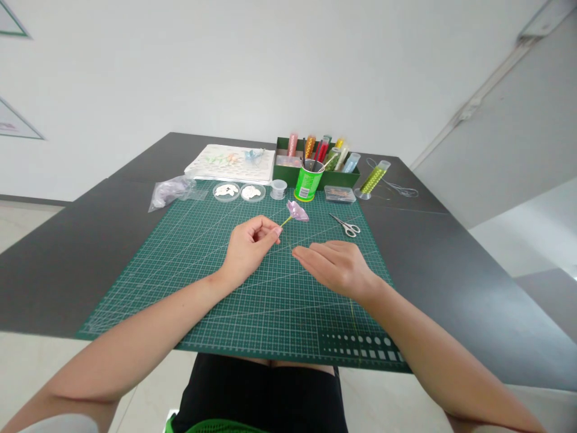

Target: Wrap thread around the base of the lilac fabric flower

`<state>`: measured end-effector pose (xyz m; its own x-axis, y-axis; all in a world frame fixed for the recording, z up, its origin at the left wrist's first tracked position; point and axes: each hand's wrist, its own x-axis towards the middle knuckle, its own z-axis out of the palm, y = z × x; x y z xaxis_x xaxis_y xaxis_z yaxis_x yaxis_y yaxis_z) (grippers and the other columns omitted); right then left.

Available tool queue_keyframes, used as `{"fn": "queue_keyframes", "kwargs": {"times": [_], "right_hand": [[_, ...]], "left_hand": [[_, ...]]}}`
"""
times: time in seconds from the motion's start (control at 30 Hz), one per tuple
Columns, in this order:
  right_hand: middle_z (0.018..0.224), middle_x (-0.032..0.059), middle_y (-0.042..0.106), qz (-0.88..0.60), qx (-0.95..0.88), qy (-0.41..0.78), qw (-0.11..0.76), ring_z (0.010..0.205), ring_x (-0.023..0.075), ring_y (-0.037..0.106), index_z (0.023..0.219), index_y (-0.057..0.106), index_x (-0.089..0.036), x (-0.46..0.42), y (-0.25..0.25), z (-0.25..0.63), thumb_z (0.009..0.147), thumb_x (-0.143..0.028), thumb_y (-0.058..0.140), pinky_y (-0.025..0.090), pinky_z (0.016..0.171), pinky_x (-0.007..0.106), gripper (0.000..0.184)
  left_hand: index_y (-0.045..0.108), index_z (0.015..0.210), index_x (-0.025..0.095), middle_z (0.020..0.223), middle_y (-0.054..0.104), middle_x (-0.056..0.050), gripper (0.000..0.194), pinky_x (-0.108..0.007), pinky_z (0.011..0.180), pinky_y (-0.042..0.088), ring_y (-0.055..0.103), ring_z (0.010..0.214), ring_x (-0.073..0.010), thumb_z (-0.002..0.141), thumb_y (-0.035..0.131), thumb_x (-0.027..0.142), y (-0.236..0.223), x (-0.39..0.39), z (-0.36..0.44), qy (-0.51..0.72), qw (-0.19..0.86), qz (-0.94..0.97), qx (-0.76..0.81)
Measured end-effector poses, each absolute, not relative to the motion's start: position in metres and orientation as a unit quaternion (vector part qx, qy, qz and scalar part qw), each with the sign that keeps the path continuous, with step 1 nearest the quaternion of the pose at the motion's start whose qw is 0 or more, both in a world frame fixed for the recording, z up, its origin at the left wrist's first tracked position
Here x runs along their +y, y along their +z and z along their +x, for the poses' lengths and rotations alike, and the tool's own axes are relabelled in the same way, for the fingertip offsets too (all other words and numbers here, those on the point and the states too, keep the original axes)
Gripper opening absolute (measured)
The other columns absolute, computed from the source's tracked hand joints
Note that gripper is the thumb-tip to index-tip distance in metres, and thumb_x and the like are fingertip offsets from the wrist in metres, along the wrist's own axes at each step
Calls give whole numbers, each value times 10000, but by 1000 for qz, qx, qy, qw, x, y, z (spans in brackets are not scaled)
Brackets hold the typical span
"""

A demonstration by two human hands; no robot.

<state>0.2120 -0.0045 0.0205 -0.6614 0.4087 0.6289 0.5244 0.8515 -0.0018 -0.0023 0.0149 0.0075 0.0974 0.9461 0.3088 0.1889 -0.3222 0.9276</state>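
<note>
A pale purple artificial flower [298, 211] on a thin green stem [286, 221] is pinched between thumb and fingers of my left hand [253, 240], tilted up and to the right above the cutting mat. Just to the right, my right hand [336, 264] is closed with its back upward, its fingertips apart from the stem. From beneath that hand a fine green thread [354, 325] trails to the mat's front edge; its upper end is hidden by the fingers. Small scissors [347, 226] lie partly spread on the mat beyond my right hand.
The green cutting mat [216, 319] covers the table's middle. Behind are dishes of white pieces [226, 191], a small tub [278, 189], a green can [308, 182] of tools, a box [283, 171] of thread spools, white sheets [229, 171], a plastic bag [169, 191] and a green spool [375, 179].
</note>
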Motion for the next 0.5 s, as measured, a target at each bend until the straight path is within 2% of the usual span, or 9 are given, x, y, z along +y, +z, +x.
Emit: {"fn": "queue_keyframes", "kwargs": {"times": [0.13, 0.33, 0.5], "right_hand": [[605, -29, 595, -206, -911, -114, 340, 506, 101, 474, 1002, 709, -228, -9, 30, 216, 1000, -122, 543, 336, 465, 285, 197], [621, 3, 636, -244, -908, -100, 324, 531, 114, 523, 1024, 741, -245, -7, 35, 224, 1026, -185, 500, 351, 469, 289, 248], [621, -6, 643, -282, -883, -94, 364, 532, 108, 519, 987, 752, -242, 3, 29, 229, 994, -202, 577, 367, 503, 275, 180]], "left_hand": [[708, 795, 193, 659, 712, 8, 141, -248, 549, 404, 557, 550, -124, 880, 649, 288, 5, 17, -3, 444, 322, 688, 475], [731, 798, 234, 711, 733, 25, 133, -268, 604, 372, 569, 639, -150, 901, 648, 243, -1, 15, -2, 348, 194, 807, 436], [739, 852, 249, 781, 767, 20, 128, -267, 620, 388, 615, 722, -174, 929, 636, 247, -3, 11, -2, 307, 181, 846, 396]]}}
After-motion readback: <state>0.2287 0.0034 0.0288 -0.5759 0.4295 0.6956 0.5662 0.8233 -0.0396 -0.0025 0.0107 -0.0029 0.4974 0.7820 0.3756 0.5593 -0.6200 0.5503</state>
